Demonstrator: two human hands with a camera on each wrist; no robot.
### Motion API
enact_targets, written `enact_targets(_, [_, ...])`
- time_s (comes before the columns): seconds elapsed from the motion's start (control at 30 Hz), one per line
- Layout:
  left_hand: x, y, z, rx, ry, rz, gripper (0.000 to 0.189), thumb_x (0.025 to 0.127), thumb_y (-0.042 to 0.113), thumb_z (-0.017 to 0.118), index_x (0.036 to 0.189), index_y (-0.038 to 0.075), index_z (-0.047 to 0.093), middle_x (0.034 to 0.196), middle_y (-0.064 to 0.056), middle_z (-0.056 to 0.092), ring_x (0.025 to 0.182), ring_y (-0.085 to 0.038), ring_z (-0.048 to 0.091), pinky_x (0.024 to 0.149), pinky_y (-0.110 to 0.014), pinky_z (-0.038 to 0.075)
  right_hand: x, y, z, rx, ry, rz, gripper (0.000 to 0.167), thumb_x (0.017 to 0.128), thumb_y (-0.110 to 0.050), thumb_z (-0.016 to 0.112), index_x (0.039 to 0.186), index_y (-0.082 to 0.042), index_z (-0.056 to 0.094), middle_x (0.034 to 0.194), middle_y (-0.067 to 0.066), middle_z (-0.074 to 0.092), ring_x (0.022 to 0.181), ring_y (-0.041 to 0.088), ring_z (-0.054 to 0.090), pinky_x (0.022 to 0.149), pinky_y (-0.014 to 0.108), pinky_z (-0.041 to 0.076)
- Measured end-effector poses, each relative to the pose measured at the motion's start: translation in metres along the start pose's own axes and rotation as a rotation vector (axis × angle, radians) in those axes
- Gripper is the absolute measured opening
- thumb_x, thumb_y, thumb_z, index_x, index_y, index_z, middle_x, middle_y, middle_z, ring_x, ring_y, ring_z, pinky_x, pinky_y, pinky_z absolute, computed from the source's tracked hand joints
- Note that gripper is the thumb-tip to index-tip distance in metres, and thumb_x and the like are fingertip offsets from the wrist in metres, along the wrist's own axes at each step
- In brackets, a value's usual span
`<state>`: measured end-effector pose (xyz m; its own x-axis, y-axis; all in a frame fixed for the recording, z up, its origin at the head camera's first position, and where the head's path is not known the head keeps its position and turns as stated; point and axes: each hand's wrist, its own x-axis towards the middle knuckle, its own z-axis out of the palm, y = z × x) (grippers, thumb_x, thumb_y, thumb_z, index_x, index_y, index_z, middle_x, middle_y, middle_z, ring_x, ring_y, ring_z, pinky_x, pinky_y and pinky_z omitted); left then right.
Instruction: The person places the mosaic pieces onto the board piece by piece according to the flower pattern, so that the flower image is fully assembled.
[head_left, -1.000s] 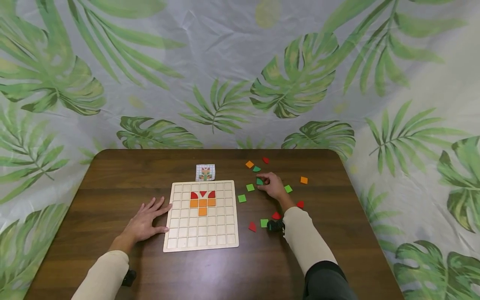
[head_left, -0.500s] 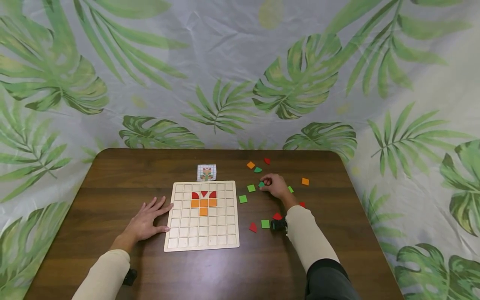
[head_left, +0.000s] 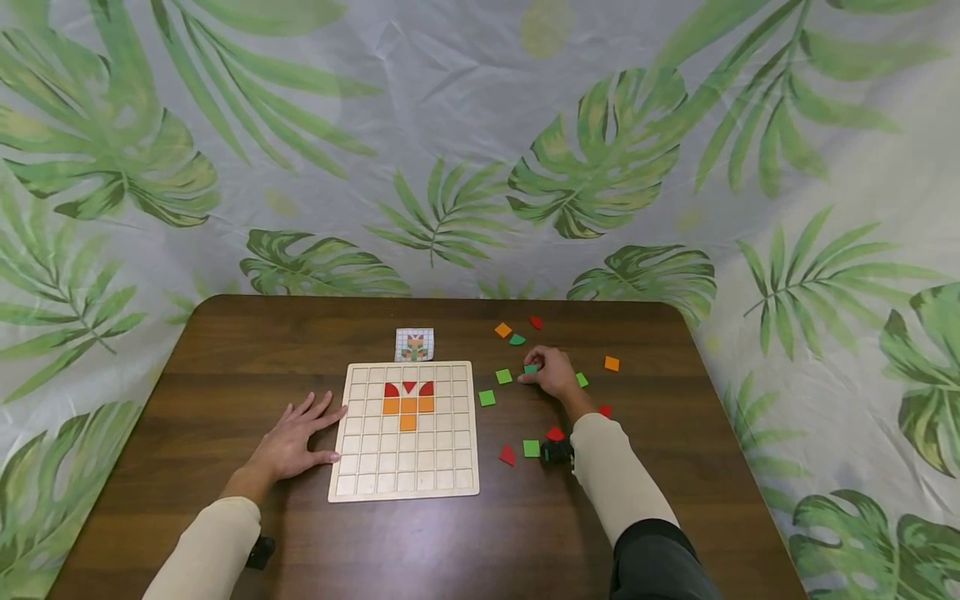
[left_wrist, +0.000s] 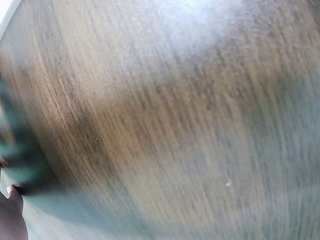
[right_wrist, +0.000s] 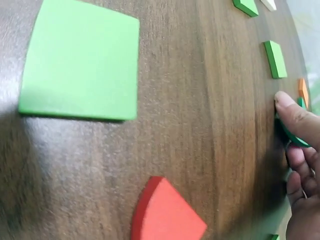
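Observation:
In the head view my right hand (head_left: 553, 372) is at the right of the table, among loose tiles. Its thumb and curled fingers pinch a dark green tile (head_left: 531, 368) with a curved edge; the right wrist view shows this tile (right_wrist: 295, 135) partly hidden by the thumb. My left hand (head_left: 291, 442) rests with spread fingers on the table, index finger and thumb touching the left edge of a wooden grid board (head_left: 405, 481). Red pieces (head_left: 426, 389) and orange squares (head_left: 408, 406) sit in the board's upper cells.
A small pattern card (head_left: 415, 344) lies behind the board. Around the right hand are light green squares (head_left: 487, 398), another dark green piece (head_left: 517, 339), orange squares (head_left: 612, 364) and red pieces (head_left: 507, 455). A leaf-print cloth (head_left: 450, 125) hangs beyond the table.
The dark green tile has shifted slightly right, closer to my palm, and turned between the right fingers. My left hand stays at the board's edge. The head view has shifted slightly.

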<state>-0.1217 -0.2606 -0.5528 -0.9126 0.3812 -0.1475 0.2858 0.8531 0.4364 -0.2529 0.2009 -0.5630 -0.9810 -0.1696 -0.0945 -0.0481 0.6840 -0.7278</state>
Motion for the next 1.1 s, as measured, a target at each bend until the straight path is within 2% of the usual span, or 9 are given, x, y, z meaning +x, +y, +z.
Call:
enact_targets(0.23, [-0.001, 0.0, 0.0, 0.0, -0.004, -0.001, 0.082, 0.078, 0.054, 0.071, 0.146, 0.016, 0.044, 0.155, -0.02, 0.026, 0.142, -0.046, 0.016, 0.111, -0.066, 0.009, -0.005, 0.001, -0.002, 0.031, 0.015, 0.009, 0.019, 0.076, -0.013, 0.083, 0.089, -0.003, 0.074, 0.077, 0.007, 0.067, 0.065, 0.016, 0.052, 0.06, 0.028, 0.044])
enact_targets(0.4, [-0.001, 0.0, 0.0, -0.009, -0.002, 0.006, 0.082, 0.078, 0.055, 0.07, 0.146, 0.016, 0.045, 0.155, -0.021, 0.027, 0.142, -0.047, 0.016, 0.11, -0.066, 0.009, -0.009, 0.002, -0.004, 0.03, 0.007, -0.022, 0.016, 0.084, -0.01, 0.074, 0.098, -0.001, 0.075, 0.081, 0.009, 0.071, 0.066, 0.015, 0.061, 0.064, 0.029, 0.048])
enact_targets(0.57, [-0.001, 0.0, 0.0, -0.004, -0.001, 0.005, 0.082, 0.078, 0.054, 0.071, 0.145, 0.016, 0.045, 0.155, -0.021, 0.027, 0.142, -0.047, 0.017, 0.11, -0.066, 0.01, -0.015, -0.003, -0.004, 0.138, -0.027, -0.045, 0.02, 0.09, -0.001, 0.065, 0.108, 0.006, 0.07, 0.085, 0.016, 0.072, 0.076, 0.024, 0.071, 0.068, 0.031, 0.055])
enact_targets(0.8, [-0.001, 0.0, 0.001, -0.011, -0.005, -0.002, 0.082, 0.078, 0.052, 0.071, 0.146, 0.015, 0.044, 0.155, -0.021, 0.026, 0.142, -0.047, 0.016, 0.11, -0.066, 0.008, -0.022, -0.017, 0.003, 0.312, -0.066, -0.03, 0.02, 0.088, 0.0, 0.067, 0.106, 0.008, 0.067, 0.085, 0.018, 0.071, 0.077, 0.031, 0.071, 0.068, 0.037, 0.058])
enact_targets(0.93, [-0.001, 0.0, 0.001, -0.008, -0.003, -0.005, 0.082, 0.078, 0.053, 0.071, 0.146, 0.016, 0.044, 0.155, -0.021, 0.026, 0.142, -0.047, 0.015, 0.11, -0.066, 0.008, -0.025, -0.025, 0.01, 0.342, -0.076, -0.05, 0.018, 0.088, 0.001, 0.067, 0.104, 0.01, 0.067, 0.084, 0.018, 0.07, 0.076, 0.031, 0.071, 0.067, 0.036, 0.058])
enact_targets(1.1, [0.0, 0.0, 0.0, -0.009, -0.004, -0.001, 0.082, 0.078, 0.055, 0.07, 0.146, 0.016, 0.044, 0.155, -0.022, 0.026, 0.142, -0.047, 0.015, 0.11, -0.066, 0.008, -0.029, -0.037, 0.019, 0.378, -0.097, -0.053, 0.017, 0.09, 0.002, 0.063, 0.105, 0.01, 0.068, 0.085, 0.019, 0.071, 0.076, 0.032, 0.071, 0.068, 0.041, 0.058])
